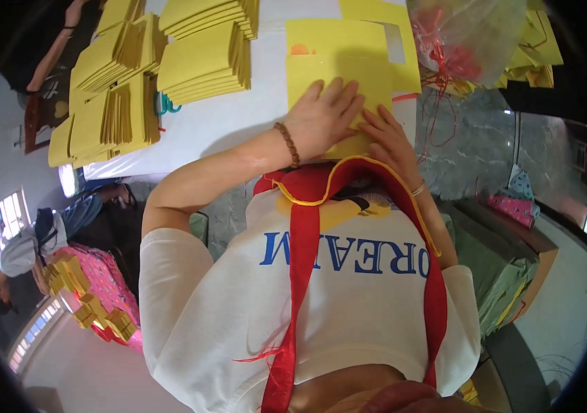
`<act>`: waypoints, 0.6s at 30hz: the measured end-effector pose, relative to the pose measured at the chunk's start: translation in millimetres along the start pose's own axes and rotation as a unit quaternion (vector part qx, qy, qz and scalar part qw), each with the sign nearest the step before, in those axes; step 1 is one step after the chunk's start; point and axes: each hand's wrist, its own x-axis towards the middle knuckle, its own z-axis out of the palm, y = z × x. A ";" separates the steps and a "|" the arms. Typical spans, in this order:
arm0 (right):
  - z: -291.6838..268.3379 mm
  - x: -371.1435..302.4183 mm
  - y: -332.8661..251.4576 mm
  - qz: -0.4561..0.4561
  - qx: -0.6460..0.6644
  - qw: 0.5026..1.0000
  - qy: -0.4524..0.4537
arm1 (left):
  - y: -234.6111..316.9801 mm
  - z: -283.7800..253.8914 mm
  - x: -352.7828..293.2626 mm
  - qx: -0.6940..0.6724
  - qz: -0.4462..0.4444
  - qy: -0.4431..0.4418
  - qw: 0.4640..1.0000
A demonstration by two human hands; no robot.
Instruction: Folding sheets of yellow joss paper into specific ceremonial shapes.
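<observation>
A folded yellow paper sheet (311, 72) lies near the table's front edge, on top of more yellow paper. My left hand (324, 118), with a beaded bracelet at the wrist, rests flat across it with fingers stretched out. Close by on the right, my right hand (391, 143) lies at the paper's right edge, its fingers extended. The fingertips of both hands nearly meet. Neither hand grips anything that I can see. Beneath my palms the lower part of the paper is partly hidden.
Stacks of folded yellow paper (204, 62) stand on the white table (231, 117) at left, more folded bundles (104, 113) beside them. A clear plastic bag (476, 38) with red strings lies at the far right. Wrapped green bundles (489, 265) sit lower right. Another person's arm (52, 51) shows far left.
</observation>
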 end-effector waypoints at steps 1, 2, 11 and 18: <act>-3.3 -1.4 3.7 -0.012 0.003 1.000 -0.004 | 3.1 -1.3 0.6 0.033 0.005 0.000 0.999; -6.9 -5.7 7.7 0.071 0.168 0.981 0.070 | 7.5 -4.9 1.9 0.111 0.026 0.020 0.993; -7.2 0.5 4.7 0.113 0.277 0.925 0.235 | -47.3 -49.0 -4.6 -0.050 0.012 0.138 0.989; -1.5 -4.0 12.6 0.152 0.281 0.917 0.240 | -184.5 -55.5 -95.6 0.093 -0.139 0.092 0.982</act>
